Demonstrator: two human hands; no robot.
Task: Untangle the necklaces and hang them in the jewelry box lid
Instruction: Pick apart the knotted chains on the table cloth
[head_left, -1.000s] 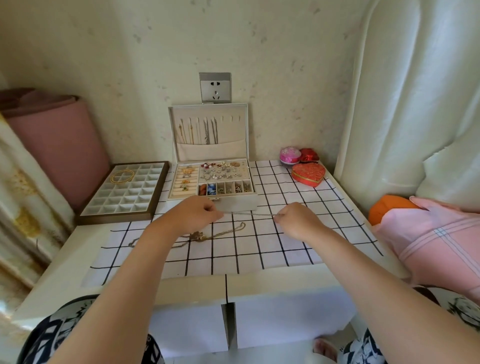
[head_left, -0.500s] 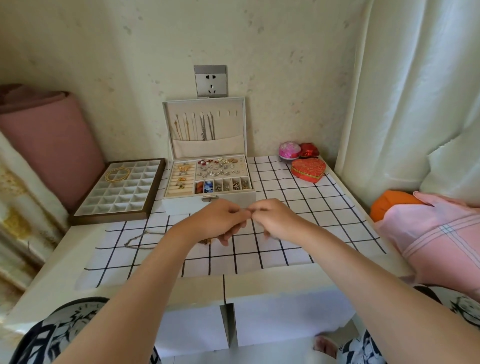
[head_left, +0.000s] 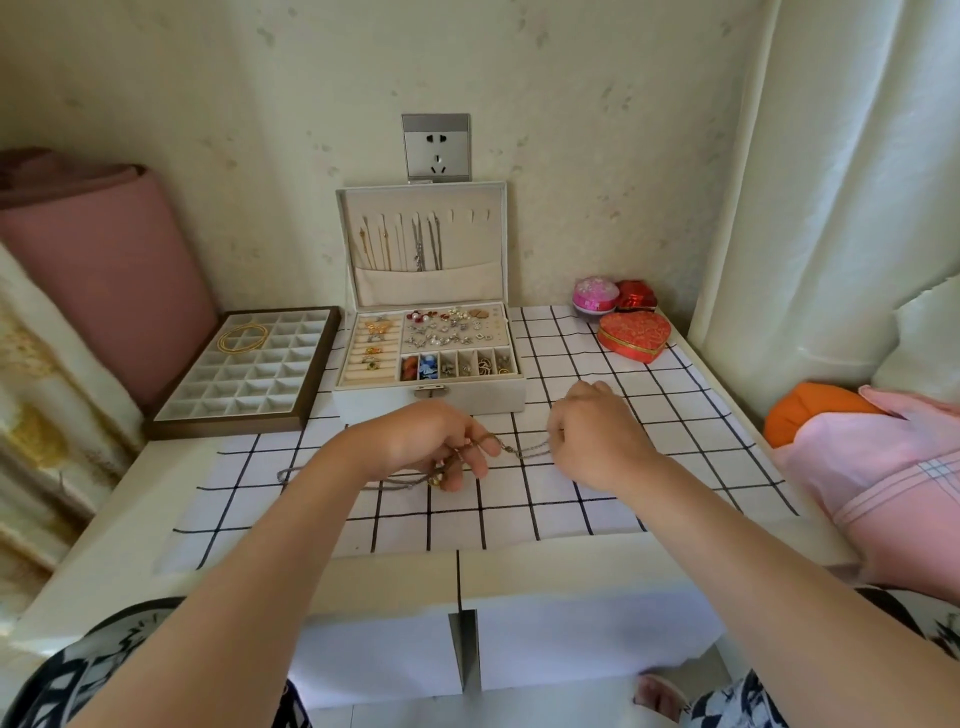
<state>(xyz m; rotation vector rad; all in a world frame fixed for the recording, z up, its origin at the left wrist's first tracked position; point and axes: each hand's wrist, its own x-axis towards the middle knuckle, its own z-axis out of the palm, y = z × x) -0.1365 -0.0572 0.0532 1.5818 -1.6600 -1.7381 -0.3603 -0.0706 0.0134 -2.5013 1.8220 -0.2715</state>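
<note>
Pale speckled wall behind, with a socket (head_left: 436, 148) above the open jewelry box (head_left: 428, 397), which stood at the back of a white table covered by a checked cloth (head_left: 623, 499). The box lid (head_left: 421, 195) stood upright against the wall, with several chains (head_left: 415, 244) hanging from its hooks into a pocket and the rightmost hooks bare. Nearer the person, the left hand (head_left: 426, 441) held the tangled necklaces (head_left: 488, 448) just above the cloth, its fingers curled round the knot. One strand ran across to the right hand (head_left: 597, 441), which pinched it, though the fingertips were hidden behind the knuckles. A loose length of chain trailed left on the cloth. Nothing stood between the hands and the lid except the box's filled tray of earrings and rings. Left of the box lay a divided tray (head_left: 171, 415) holding a gold bangle (head_left: 240, 338). At the right rear sat a heart-shaped box (head_left: 634, 335) and two small round boxes (head_left: 595, 295), beside a curtain (head_left: 831, 182).
</note>
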